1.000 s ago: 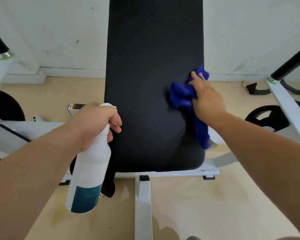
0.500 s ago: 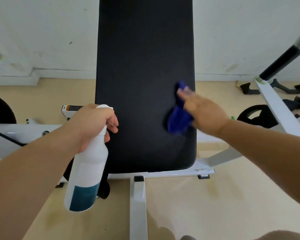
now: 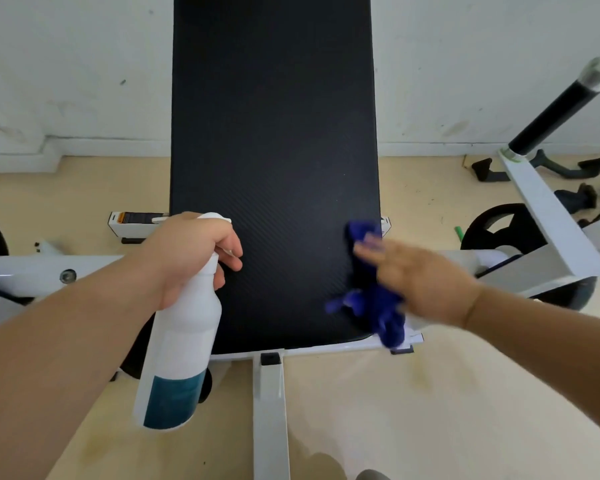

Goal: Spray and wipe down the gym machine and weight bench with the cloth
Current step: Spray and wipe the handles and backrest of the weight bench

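A black padded weight bench (image 3: 274, 161) fills the middle of the view on a white frame (image 3: 270, 403). My left hand (image 3: 191, 251) grips a white spray bottle (image 3: 179, 355) with a teal band, held beside the pad's left edge. My right hand (image 3: 416, 278) presses a blue cloth (image 3: 378, 306) on the pad's lower right corner; the hand and cloth are blurred. Part of the cloth hangs over the pad's front edge.
White machine arms reach out on the left (image 3: 32, 271) and right (image 3: 548, 216), the right one ending in a black grip (image 3: 555, 116). A black weight plate (image 3: 503, 226) and dark handles (image 3: 575, 174) lie on the beige floor at right. A white wall stands behind.
My right hand has dragged the blue cloth down the pad's right side to its lower corner. The left hand and bottle have stayed beside the left edge.
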